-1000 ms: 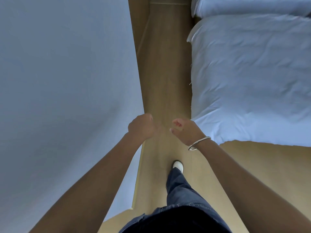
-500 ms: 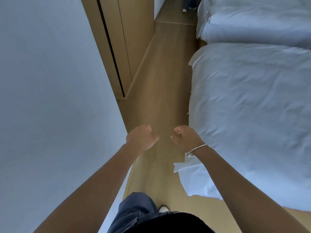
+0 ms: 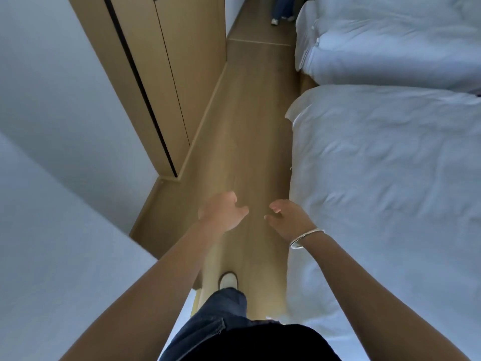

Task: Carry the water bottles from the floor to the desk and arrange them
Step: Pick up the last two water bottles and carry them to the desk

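water bottles are nowhere in the view, so i cannot tell where they stand, which way they point, or how their long axis lies. the desk is not visible either.

the left hand is held out in front of the body with fingers loosely curled, and it holds nothing. the right hand is just beside it, toward three o'clock, also loosely curled around nothing, with a silver bangle on the wrist. the two hands are near each other but apart.

below them, toward six o'clock, one pale shoe steps on the wooden floor. at three o'clock the near bed with white duvet comes close to the right arm. at nine o'clock is a pale wall, and at eleven o'clock a wooden wardrobe. at twelve o'clock, far down the aisle, another person's legs are standing, next to a second bed.

my judgement: the person is walking to fetch bottles, with nothing carried yet. the aisle is narrow, so a foot may catch the hanging duvet edge, or the person may meet the other one at the far end. later, with both hands full, a bottle could slip in such a tight passage.
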The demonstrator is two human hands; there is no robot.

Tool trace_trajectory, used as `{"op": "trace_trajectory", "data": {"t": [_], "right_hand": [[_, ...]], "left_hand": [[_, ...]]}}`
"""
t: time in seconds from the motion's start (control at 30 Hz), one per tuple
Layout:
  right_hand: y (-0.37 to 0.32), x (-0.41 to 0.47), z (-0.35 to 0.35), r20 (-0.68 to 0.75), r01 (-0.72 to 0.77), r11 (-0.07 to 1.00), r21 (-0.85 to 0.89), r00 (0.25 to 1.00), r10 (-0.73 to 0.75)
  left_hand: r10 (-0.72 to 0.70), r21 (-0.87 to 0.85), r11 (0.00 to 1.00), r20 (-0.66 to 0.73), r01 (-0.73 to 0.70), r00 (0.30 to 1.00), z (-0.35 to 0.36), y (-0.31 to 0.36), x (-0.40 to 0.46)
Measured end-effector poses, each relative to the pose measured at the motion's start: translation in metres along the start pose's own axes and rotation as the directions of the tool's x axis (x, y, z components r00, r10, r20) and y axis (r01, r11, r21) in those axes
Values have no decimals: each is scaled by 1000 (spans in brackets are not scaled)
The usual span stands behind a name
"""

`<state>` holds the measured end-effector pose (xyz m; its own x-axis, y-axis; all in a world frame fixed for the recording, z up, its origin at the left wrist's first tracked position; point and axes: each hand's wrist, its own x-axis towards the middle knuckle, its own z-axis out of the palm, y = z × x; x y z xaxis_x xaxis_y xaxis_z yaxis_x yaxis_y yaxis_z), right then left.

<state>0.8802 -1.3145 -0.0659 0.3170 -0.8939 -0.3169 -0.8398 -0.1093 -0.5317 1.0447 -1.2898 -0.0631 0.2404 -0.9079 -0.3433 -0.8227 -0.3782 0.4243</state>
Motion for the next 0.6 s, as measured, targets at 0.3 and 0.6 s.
{"op": "trace_trajectory", "data": {"t": [0.3, 0.6], "right_hand": [[-30, 138, -60, -97, -30, 997, 77, 995, 38], [-7, 270, -105, -126, 42, 994, 96, 992, -30]], "left_hand": [[-28, -96, 995, -80, 20, 996, -47, 27, 147], [3, -132, 991, -141, -22, 990, -78, 48, 263]]}}
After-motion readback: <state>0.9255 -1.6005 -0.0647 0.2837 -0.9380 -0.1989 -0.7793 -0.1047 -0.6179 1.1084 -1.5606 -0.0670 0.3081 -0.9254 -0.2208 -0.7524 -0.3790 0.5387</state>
